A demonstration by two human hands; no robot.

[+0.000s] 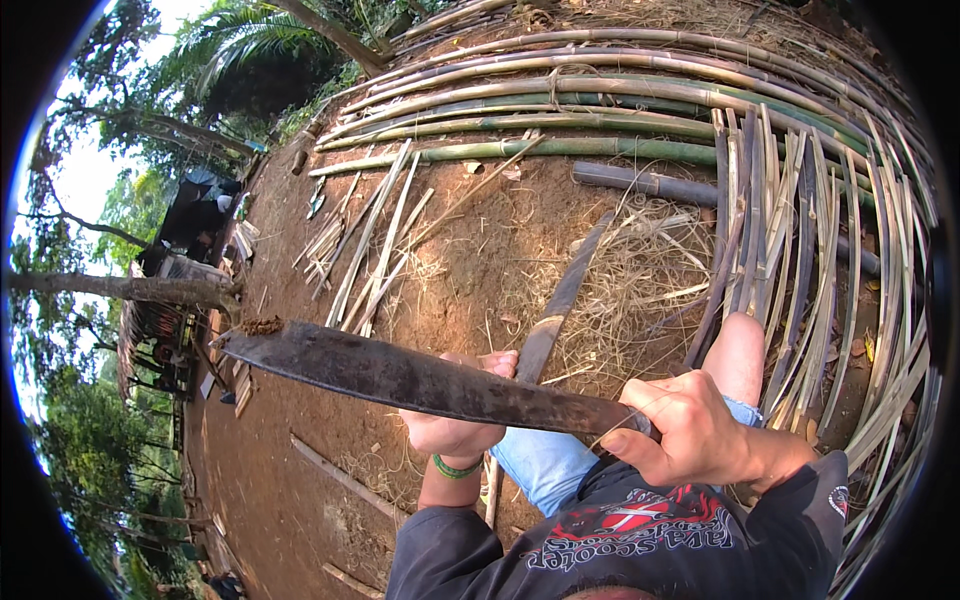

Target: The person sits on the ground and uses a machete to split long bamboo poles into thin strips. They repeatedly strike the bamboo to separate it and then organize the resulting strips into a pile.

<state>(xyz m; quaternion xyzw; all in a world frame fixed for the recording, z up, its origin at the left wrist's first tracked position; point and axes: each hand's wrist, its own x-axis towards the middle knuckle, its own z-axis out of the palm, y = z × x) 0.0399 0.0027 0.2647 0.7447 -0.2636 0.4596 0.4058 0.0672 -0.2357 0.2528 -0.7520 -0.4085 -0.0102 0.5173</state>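
Observation:
My right hand [690, 425] is closed round the handle end of a machete [400, 376]. Its long, dark, stained blade points left across my body, with a brown clump at the tip. Behind the blade, my left hand [455, 436], with a green band at the wrist, grips a dark split bamboo slat [558, 310] at its edge. The blade hides part of this hand and crosses in front of the slat. From there the slat slants away to the far right, its far end over a heap of pale shavings [640, 280].
Long bamboo poles [520, 150] lie across the far ground. Many split strips [800, 250] are stacked at the right beside my bare knee [735, 355]. Loose pale strips [385, 235] lie ahead on brown soil. A tree trunk [130, 288] and a shelter stand left.

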